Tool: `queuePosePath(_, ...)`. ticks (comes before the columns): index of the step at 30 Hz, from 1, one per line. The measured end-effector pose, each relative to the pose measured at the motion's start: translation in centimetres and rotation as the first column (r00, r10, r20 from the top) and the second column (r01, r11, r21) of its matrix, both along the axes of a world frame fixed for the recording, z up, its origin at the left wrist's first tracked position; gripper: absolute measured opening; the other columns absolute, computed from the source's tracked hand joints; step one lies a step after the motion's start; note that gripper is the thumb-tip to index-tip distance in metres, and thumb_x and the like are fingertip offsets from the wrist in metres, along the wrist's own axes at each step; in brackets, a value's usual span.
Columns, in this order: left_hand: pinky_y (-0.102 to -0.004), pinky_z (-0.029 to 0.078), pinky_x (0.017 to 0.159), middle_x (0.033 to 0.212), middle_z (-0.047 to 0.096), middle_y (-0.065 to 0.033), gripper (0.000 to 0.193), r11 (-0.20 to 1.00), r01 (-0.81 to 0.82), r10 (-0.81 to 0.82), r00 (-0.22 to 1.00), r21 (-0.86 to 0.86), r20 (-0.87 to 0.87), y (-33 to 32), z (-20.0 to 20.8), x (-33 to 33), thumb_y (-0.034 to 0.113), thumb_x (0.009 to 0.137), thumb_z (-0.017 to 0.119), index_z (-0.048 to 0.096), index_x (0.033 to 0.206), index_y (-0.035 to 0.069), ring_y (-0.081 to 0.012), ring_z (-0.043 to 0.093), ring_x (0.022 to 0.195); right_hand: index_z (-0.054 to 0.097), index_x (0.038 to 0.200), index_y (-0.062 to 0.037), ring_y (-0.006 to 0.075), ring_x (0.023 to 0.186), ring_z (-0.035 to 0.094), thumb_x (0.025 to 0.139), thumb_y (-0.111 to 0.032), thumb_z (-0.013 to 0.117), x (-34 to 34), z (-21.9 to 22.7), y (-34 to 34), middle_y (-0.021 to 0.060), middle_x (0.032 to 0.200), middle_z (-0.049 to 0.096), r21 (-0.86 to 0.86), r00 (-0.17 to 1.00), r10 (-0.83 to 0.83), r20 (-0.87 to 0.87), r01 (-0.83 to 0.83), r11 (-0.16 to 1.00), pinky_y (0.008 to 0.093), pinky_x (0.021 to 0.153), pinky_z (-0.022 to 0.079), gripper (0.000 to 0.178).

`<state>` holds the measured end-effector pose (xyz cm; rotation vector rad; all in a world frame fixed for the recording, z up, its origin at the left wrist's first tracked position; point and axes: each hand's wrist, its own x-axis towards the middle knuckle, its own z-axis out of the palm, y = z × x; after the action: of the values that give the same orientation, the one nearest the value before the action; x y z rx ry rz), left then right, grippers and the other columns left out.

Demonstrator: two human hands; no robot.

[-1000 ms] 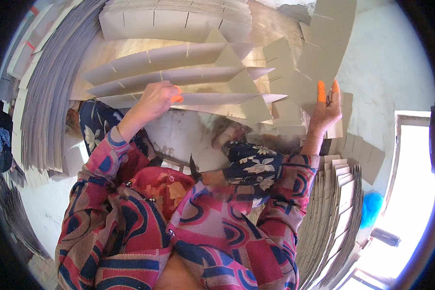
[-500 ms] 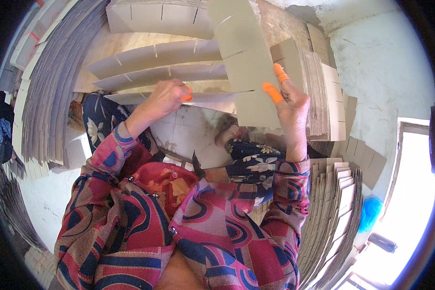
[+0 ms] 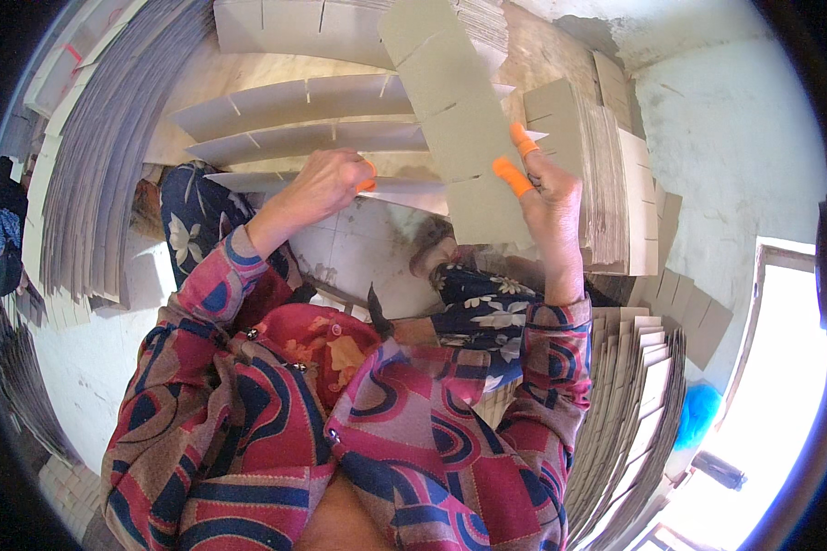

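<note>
My left hand (image 3: 326,186) pinches the nearest of three upright slotted cardboard strips, its thumb tip hidden behind the fingers. This near strip (image 3: 402,186) lies crosswise in front of my knees. Beyond it, roughly parallel, stand a middle strip (image 3: 317,139) and a far strip (image 3: 289,101). In my right hand (image 3: 553,197), a wider slotted cardboard piece (image 3: 464,138) is gripped by its right edge and slants across the right ends of the three strips. Orange finger covers show on both hands. Whether the slots are fully engaged I cannot tell.
A tall stack of cardboard strips (image 3: 110,156) stands at the left, another stack (image 3: 602,184) to the right of my right hand. More strips (image 3: 303,28) lie at the back of the wooden board (image 3: 193,92). Slotted assemblies (image 3: 629,395) sit by my right elbow.
The cross piece and my right hand have shifted slightly left, and the piece's far end leans a little more left. My left hand keeps its hold on the near strip.
</note>
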<state>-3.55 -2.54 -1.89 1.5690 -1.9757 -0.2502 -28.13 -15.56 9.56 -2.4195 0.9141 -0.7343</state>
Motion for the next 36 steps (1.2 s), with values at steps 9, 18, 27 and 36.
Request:
queuePosePath(9,-0.0426,0.046,0.059,0.068,0.057,-0.015,0.008,1.0,-0.005,0.005,1.0,-0.002,-0.006,-0.2,-0.3,0.0,0.011,0.075,0.062,0.061,0.077,0.004,-0.0339,0.057,0.07,0.061,0.115,-0.0007,0.0032,0.061,0.033,0.076,-0.003,0.072,1.4,-1.1,0.0,0.0189,0.081,0.058,-0.028,0.996,0.082,-0.028,-0.082,0.996,0.019,0.052,0.037,0.04)
queuePosePath(18,-0.0405,0.047,0.061,0.073,0.06,-0.0149,0.023,0.984,-0.142,0.137,0.989,-0.109,-0.053,-0.6,2.1,1.0,0.023,0.075,0.07,0.065,0.088,0.005,-0.0331,0.058,0.071,0.059,0.116,-0.0003,0.0275,0.084,0.067,0.079,-0.004,0.069,1.4,0.0,0.7,0.0223,0.105,0.062,0.04,0.992,0.05,-0.112,-0.045,0.998,0.0308,0.066,0.05,0.039)
queuePosePath(27,-0.0457,0.047,0.063,0.08,0.062,-0.017,0.018,0.943,-0.307,0.333,0.895,-0.129,0.298,-7.8,1.4,9.0,0.009,0.073,0.066,0.059,0.088,0.003,-0.0358,0.06,0.076,0.059,0.115,0.0009,0.0386,0.08,0.062,0.076,-0.001,0.068,3.0,-0.9,-0.7,0.0254,0.099,0.061,0.015,0.977,0.208,-0.041,-0.208,0.978,0.0355,0.068,0.05,0.04)
queuePosePath(36,-0.046,0.046,0.065,0.077,0.059,-0.0169,0.018,0.952,-0.282,0.303,0.918,-0.117,0.255,-9.1,-0.3,9.8,0.014,0.078,0.064,0.057,0.093,0.006,-0.0374,0.058,0.079,0.046,0.127,0.0005,0.0435,0.077,0.059,0.08,-0.004,0.061,4.6,-3.2,-0.5,0.0294,0.08,0.059,0.022,0.919,0.265,-0.292,-0.27,0.963,0.0459,0.065,0.047,0.05)
